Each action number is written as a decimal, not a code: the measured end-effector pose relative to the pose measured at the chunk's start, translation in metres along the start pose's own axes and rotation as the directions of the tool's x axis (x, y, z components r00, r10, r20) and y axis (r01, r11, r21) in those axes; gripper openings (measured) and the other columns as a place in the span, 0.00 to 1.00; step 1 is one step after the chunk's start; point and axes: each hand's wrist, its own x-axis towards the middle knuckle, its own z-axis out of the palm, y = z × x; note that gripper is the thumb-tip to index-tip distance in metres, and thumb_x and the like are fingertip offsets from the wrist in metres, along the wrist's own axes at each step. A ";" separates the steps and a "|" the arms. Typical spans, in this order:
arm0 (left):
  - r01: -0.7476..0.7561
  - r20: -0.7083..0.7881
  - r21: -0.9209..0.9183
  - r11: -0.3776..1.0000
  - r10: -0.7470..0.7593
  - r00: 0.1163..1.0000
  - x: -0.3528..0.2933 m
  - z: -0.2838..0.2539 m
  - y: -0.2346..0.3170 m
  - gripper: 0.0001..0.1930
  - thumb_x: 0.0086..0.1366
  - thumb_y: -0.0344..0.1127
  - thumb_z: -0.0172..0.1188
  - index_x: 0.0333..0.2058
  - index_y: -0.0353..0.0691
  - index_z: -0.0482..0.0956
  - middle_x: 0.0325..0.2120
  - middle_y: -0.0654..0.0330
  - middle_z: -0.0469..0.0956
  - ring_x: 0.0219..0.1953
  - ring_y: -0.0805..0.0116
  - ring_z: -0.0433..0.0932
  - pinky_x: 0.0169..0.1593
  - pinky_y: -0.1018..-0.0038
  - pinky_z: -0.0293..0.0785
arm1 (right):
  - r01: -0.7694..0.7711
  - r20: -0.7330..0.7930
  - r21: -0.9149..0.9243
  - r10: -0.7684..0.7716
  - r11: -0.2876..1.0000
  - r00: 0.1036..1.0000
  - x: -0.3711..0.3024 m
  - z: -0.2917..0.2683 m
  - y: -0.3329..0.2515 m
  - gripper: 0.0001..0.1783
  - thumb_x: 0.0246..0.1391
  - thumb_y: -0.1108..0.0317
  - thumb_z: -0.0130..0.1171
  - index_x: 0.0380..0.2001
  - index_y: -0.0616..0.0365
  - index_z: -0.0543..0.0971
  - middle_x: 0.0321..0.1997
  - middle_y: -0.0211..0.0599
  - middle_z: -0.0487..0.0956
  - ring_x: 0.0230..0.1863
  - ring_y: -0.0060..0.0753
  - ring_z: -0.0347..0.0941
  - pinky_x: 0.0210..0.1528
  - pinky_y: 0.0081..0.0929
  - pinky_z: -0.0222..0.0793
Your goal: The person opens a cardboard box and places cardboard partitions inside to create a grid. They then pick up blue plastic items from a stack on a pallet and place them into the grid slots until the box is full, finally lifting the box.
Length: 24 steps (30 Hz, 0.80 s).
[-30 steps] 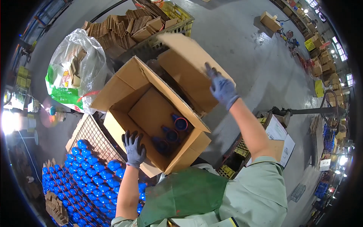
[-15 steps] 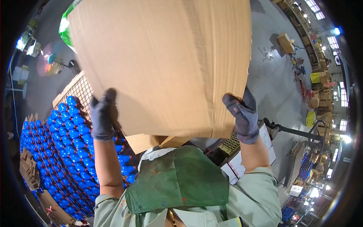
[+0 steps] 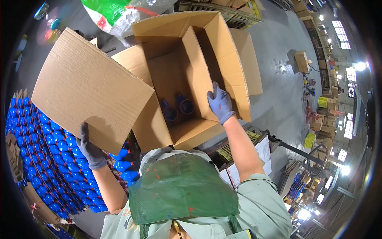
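My left hand (image 3: 91, 149), in a grey work glove, grips the lower edge of a flat cardboard sheet (image 3: 89, 87), tilted to the left of an open cardboard box (image 3: 234, 67). My right hand (image 3: 220, 102), gloved too, is closed on the edge of an upright cardboard panel (image 3: 199, 65) inside the box. This panel stands apart from the box's right wall, leaving a narrow dark gap. Two blue items with round ends, one a dark blue piece (image 3: 186, 106), lie at the bottom of the box near me. Shadow hides their full shape.
Rows of shiny blue bulb-shaped pieces (image 3: 63, 155) spread at the left. A green and white plastic bag (image 3: 107, 14) lies beyond the box. A yellowish crate (image 3: 223, 12) stands at the back, and a dark metal bar (image 3: 294, 147) juts out at the right.
The cardboard sheet has swung left and down in my left hand, uncovering the open box. My right hand has let go of the sheet and taken hold of the panel inside.
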 end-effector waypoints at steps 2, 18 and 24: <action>0.010 -0.012 0.024 1.000 -0.009 1.000 -0.006 -0.003 0.004 0.21 0.65 0.37 0.65 0.53 0.33 0.75 0.44 0.56 0.81 0.43 0.64 0.81 0.46 0.68 0.78 | 0.001 0.047 -0.068 0.002 0.998 0.999 0.006 -0.006 -0.002 0.32 0.57 0.64 0.57 0.63 0.60 0.65 0.39 0.60 0.81 0.41 0.62 0.78 0.43 0.53 0.74; 0.022 0.088 -0.024 0.999 -0.019 0.996 -0.034 0.024 0.018 0.22 0.66 0.36 0.64 0.56 0.34 0.72 0.45 0.54 0.80 0.44 0.59 0.82 0.46 0.64 0.80 | 0.159 0.124 0.112 -0.173 0.981 0.977 -0.002 0.029 -0.010 0.32 0.57 0.63 0.56 0.65 0.53 0.67 0.42 0.58 0.82 0.43 0.56 0.80 0.47 0.48 0.75; 0.040 0.070 -0.041 0.998 -0.037 0.997 -0.050 0.046 0.016 0.19 0.67 0.38 0.63 0.53 0.37 0.74 0.40 0.56 0.81 0.40 0.62 0.81 0.42 0.67 0.79 | 0.128 0.185 0.009 -0.127 0.992 0.975 0.000 0.003 -0.019 0.33 0.56 0.63 0.57 0.66 0.57 0.66 0.40 0.55 0.82 0.41 0.57 0.80 0.46 0.49 0.75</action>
